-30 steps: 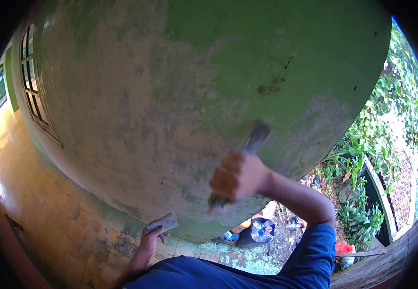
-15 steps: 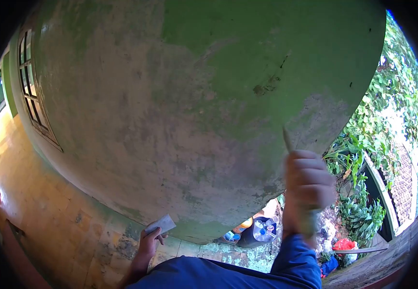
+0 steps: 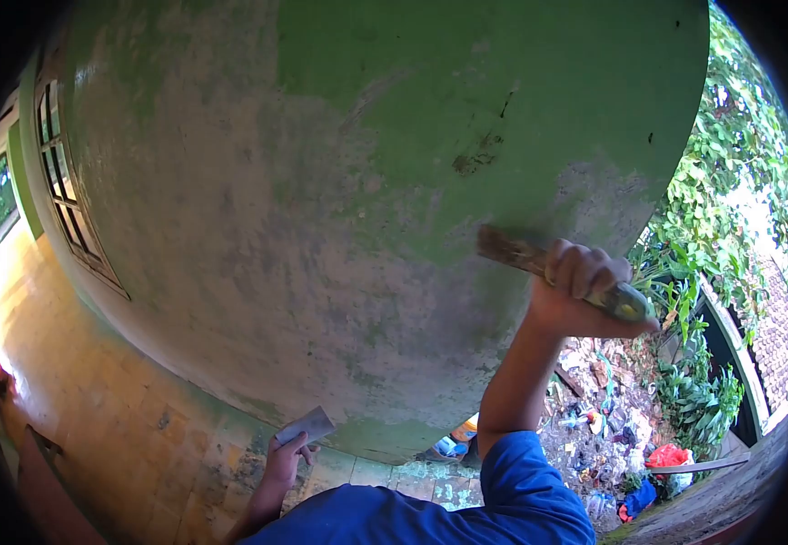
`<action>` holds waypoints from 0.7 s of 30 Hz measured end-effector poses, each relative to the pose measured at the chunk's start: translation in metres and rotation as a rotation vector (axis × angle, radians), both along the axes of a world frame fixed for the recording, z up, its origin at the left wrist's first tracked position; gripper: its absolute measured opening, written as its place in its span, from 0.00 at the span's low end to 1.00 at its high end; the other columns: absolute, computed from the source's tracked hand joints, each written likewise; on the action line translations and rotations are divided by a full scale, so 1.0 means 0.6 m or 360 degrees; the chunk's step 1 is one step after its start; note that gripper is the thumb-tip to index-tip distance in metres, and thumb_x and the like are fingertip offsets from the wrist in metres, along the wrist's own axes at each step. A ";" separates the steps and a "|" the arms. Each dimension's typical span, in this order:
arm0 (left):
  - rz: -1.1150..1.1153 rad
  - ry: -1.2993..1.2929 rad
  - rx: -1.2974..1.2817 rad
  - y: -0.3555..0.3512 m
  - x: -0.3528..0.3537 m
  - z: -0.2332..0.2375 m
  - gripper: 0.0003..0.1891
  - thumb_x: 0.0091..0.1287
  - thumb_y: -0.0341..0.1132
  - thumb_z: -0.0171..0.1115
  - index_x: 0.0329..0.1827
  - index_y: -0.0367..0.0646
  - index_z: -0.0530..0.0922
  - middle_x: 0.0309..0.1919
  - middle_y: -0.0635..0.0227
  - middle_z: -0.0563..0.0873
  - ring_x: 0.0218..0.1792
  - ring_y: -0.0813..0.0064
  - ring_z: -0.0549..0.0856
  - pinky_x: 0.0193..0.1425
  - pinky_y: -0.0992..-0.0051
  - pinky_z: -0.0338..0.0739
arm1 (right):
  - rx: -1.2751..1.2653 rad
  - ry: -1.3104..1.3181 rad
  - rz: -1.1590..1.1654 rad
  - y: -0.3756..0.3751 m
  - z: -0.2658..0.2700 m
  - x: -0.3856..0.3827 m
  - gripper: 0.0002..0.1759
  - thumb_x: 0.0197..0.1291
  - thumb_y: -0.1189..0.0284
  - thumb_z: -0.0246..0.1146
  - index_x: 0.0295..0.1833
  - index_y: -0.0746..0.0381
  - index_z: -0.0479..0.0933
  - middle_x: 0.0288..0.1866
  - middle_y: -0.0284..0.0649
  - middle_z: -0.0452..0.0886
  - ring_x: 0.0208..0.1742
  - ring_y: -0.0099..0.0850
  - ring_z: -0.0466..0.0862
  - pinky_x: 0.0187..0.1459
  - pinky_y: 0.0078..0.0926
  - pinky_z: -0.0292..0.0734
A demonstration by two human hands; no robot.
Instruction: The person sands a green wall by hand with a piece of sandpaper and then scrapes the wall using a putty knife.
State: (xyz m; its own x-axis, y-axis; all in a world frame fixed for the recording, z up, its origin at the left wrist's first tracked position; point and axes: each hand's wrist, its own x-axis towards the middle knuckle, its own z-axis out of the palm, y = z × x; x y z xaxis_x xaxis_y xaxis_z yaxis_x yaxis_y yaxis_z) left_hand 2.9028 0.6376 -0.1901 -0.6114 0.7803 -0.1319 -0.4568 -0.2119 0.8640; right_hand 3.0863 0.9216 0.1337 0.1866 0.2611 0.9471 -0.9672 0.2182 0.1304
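Note:
My right hand (image 3: 584,277) is wrapped round the green handle of a flat hand tool (image 3: 518,252), raised at the right part of the wall. Its brown, broad end points left and overlaps the wall surface; the rounded handle end shows behind my palm. The wall (image 3: 339,245) is green, with large pale, patchy areas where the paint is gone. Low at the wall's foot, my left hand (image 3: 283,461) pinches a thin grey rectangular plate (image 3: 308,427) between thumb and fingers, tilted up to the right.
A barred window (image 3: 69,195) is at the left over a yellowish tiled floor (image 3: 139,391). Beyond the wall's right edge lie scattered rubbish (image 3: 584,418), a red plastic bag (image 3: 668,457) and leafy plants (image 3: 703,381). Part of a container (image 3: 453,445) shows below the wall corner.
My right hand has swung the tool from pointing upward to pointing left, its broad end now over the wall, and the forearm has lifted. My left hand stays nearly still with the plate.

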 end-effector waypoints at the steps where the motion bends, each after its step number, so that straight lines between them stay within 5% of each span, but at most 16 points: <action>1: 0.0012 -0.0002 0.0001 -0.002 -0.001 -0.001 0.09 0.65 0.32 0.57 0.42 0.35 0.76 0.23 0.67 0.80 0.15 0.75 0.76 0.42 0.62 0.78 | 0.0045 -0.0068 0.0021 0.002 -0.005 -0.002 0.36 0.50 0.28 0.49 0.23 0.54 0.66 0.13 0.27 0.63 0.13 0.20 0.60 0.22 0.25 0.53; 5: 0.0042 -0.0065 0.0019 -0.003 -0.003 -0.010 0.11 0.64 0.28 0.57 0.48 0.35 0.75 0.26 0.65 0.82 0.16 0.76 0.77 0.42 0.65 0.79 | 0.0324 -0.0022 -0.0213 -0.021 -0.002 0.035 0.37 0.50 0.28 0.48 0.22 0.53 0.66 0.13 0.27 0.63 0.12 0.21 0.58 0.23 0.26 0.53; 8: 0.0044 -0.0057 0.0045 -0.012 -0.001 -0.019 0.11 0.64 0.28 0.57 0.48 0.35 0.75 0.27 0.65 0.82 0.16 0.75 0.77 0.41 0.66 0.79 | 0.0000 -0.0127 -0.0177 -0.008 0.001 -0.022 0.39 0.51 0.27 0.44 0.21 0.54 0.66 0.12 0.27 0.63 0.13 0.20 0.60 0.20 0.23 0.53; 12: 0.0048 -0.0064 0.0051 -0.001 -0.002 -0.014 0.11 0.64 0.28 0.57 0.48 0.35 0.75 0.27 0.65 0.82 0.16 0.76 0.77 0.42 0.66 0.79 | 0.0329 0.0052 -0.0252 -0.031 -0.003 0.024 0.41 0.50 0.26 0.41 0.22 0.57 0.65 0.12 0.30 0.62 0.12 0.23 0.59 0.19 0.25 0.53; 17: 0.0007 -0.0095 0.0043 0.004 -0.002 -0.027 0.11 0.64 0.29 0.57 0.48 0.35 0.75 0.28 0.65 0.82 0.16 0.76 0.77 0.42 0.66 0.79 | 0.0169 -0.0154 -0.0304 -0.024 0.004 0.004 0.36 0.52 0.30 0.47 0.24 0.54 0.66 0.13 0.28 0.61 0.14 0.20 0.59 0.25 0.26 0.53; 19: -0.0009 -0.0071 0.0016 0.007 0.003 -0.017 0.10 0.64 0.29 0.57 0.47 0.35 0.75 0.29 0.65 0.82 0.16 0.76 0.76 0.42 0.66 0.79 | 0.0319 0.0059 -0.0381 -0.041 0.001 0.033 0.42 0.50 0.25 0.40 0.21 0.57 0.64 0.13 0.29 0.62 0.12 0.22 0.60 0.21 0.25 0.55; 21: 0.0002 -0.0082 0.0032 0.011 0.005 -0.020 0.10 0.65 0.29 0.57 0.46 0.35 0.76 0.29 0.65 0.82 0.16 0.76 0.76 0.42 0.66 0.79 | 0.0139 0.0087 -0.0246 -0.027 0.007 -0.002 0.38 0.51 0.28 0.45 0.22 0.54 0.66 0.14 0.29 0.64 0.13 0.21 0.60 0.21 0.25 0.55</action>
State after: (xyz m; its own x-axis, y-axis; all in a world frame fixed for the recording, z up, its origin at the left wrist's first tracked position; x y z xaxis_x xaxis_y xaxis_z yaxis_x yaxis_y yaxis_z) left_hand 2.9055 0.6439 -0.2018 -0.6051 0.7823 -0.1477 -0.5004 -0.2295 0.8348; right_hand 3.0849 0.9054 0.1378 0.2698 0.1425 0.9523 -0.9140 0.3491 0.2067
